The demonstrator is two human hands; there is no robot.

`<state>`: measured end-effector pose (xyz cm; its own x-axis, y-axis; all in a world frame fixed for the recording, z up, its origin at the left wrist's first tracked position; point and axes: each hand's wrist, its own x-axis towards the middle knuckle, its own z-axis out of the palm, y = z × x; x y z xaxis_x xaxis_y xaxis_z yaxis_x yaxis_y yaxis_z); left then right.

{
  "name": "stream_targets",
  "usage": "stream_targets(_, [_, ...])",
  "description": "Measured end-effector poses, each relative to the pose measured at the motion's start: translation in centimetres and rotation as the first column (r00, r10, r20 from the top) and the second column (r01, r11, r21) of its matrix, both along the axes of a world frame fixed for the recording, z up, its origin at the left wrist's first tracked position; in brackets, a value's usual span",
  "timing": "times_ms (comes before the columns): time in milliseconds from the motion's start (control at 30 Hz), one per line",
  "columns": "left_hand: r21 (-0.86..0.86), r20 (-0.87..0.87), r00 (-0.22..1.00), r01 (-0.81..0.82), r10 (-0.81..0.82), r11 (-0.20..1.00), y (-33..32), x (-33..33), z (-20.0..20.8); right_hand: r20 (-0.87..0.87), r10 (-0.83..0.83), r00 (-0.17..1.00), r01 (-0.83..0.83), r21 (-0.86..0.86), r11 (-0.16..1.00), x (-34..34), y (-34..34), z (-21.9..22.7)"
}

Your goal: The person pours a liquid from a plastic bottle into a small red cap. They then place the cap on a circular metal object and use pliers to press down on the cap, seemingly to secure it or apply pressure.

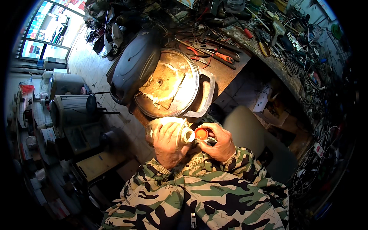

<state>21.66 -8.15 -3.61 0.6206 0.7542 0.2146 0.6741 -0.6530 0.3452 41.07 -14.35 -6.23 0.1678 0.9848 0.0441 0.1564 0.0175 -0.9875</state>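
Observation:
My left hand (pixel 165 142) grips a clear plastic bottle (pixel 183 135) held sideways close to my chest, its open neck pointing right. My right hand (pixel 219 142) pinches a small orange cap (pixel 201 133) right beside the bottle's mouth. Both forearms wear camouflage sleeves. Just beyond my hands, on the workbench, lies a round metal appliance base (pixel 168 82), lit brightly, with a rusty inner plate and a metal bracket handle (pixel 207 96) at its right side.
A dark domed lid (pixel 134 65) leans at the left of the round base. Orange-handled pliers (pixel 222 56), screwdrivers and cables litter the wooden bench (pixel 230 73). A grey chair seat (pixel 253 134) stands at my right. Old appliances crowd shelves on the left (pixel 69 111).

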Motion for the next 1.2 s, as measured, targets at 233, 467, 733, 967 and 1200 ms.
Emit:
stream_targets(233, [0.003, -0.024, 1.0, 0.012, -0.012, 1.0, -0.1, 1.5, 0.0, -0.029, -0.009, 1.0, 0.009, -0.011, 1.0, 0.9, -0.4, -0.8])
stream_targets(467, [0.011, -0.028, 0.999, 0.041, -0.041, 0.999, -0.1, 2.4, 0.1, -0.029, -0.008, 1.0, 0.007, -0.023, 1.0, 1.6, -0.5, -1.4])
stream_targets(733, [-0.032, -0.079, 0.995, 0.053, -0.055, 0.998, -0.3, 2.8, -0.5, -0.066, -0.027, 0.997, 0.025, -0.03, 0.999, 2.1, -0.7, -2.5])
stream_targets(967, [-0.073, -0.093, 0.993, 0.06, -0.066, 0.996, -0.3, 3.1, -0.7, -0.068, -0.062, 0.996, 0.061, -0.014, 0.998, 2.1, -0.9, -3.3])
stream_targets(1200, [-0.035, -0.114, 0.993, 0.028, -0.032, 0.999, -0.4, 4.2, -0.6, -0.099, -0.061, 0.993, 0.058, -0.036, 0.998, 2.6, -0.8, -3.1])
